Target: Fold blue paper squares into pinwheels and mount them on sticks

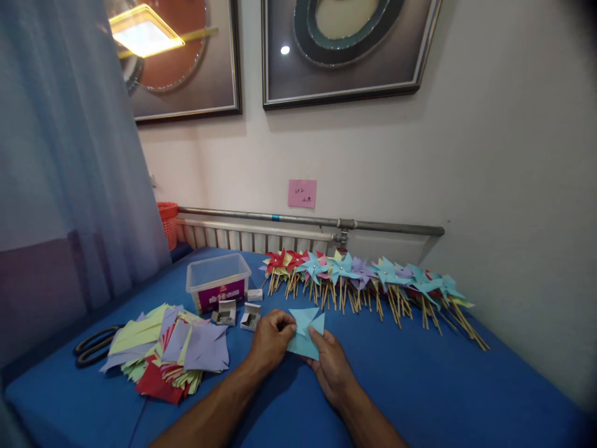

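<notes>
A light blue paper square (304, 341) with slits cut in from its corners is held up between both hands. My left hand (272, 339) pinches its left edge, fingers curled in. On the right side my right hand (332, 367) grips it, thumb in front and fingers behind. Whether a pin is in the left fingers is hidden. Just beyond the left hand stand two small open boxes, one (250, 316) nearer and one (226, 313) to its left. A heap of cut paper squares (205, 347) in purple, yellow, green and red lies left of my arms.
Finished paper pinwheels (342, 267) on sticks lie in a long row at the back right. A clear plastic tub (218, 286) stands behind the boxes. Black-handled scissors (96, 345) rest at the left on the blue cloth (448, 386). A radiator (252, 236) runs along the wall.
</notes>
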Available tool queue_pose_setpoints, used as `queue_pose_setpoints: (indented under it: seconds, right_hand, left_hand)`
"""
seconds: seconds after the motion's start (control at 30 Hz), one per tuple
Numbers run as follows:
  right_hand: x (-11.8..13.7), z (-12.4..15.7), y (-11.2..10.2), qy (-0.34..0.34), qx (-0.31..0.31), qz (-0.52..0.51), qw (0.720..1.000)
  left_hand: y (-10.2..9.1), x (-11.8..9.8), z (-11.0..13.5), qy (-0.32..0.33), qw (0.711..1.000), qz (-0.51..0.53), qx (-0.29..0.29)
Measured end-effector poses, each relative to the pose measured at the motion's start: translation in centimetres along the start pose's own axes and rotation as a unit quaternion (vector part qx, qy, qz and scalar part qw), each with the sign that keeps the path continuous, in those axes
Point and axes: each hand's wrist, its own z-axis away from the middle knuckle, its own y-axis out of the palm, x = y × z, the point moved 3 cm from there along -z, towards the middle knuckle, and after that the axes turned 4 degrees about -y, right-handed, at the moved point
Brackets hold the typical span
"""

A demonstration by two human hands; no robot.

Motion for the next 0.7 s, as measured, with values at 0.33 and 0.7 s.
queue_pose_setpoints:
  seconds: [0.33, 0.7]
  right_hand:
    - [-0.3, 0.2, 0.3, -0.018, 0.01, 0.048, 0.999]
    - [-0.8, -1.0, -1.2, -0.062, -0.019, 0.087, 0.994]
  left_hand:
    - [-0.2, -0.8, 0.4, 0.029, 0.998, -0.035, -0.036]
    - [-0.4, 0.1, -0.5, -0.107, 0.986, 0.123, 0.019]
